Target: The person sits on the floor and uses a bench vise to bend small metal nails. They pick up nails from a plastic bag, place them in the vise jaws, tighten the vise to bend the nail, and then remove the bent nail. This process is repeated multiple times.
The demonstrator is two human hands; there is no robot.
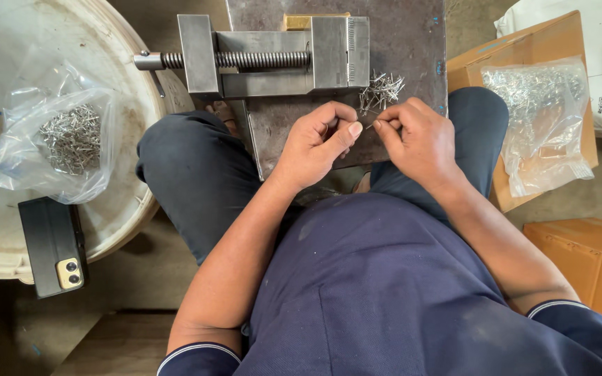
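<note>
My left hand (318, 143) and my right hand (416, 139) meet over a dark metal plate (412, 42), fingertips pinched together on a thin metal pin (369, 126). Just beyond the fingers lies a small heap of loose metal pins (382, 91). Behind it on the plate stands a steel vise (273, 56) with a long threaded screw, its handle pointing left. I sit with both knees spread on either side of the plate.
On the left, a clear bag of metal pins (64, 139) rests on a round white tub lid (123, 97), with a black phone (53, 245) at its edge. On the right, another clear bag of metal parts (541, 125) lies on a cardboard box (524, 45); more boxes (593, 257) stand nearer.
</note>
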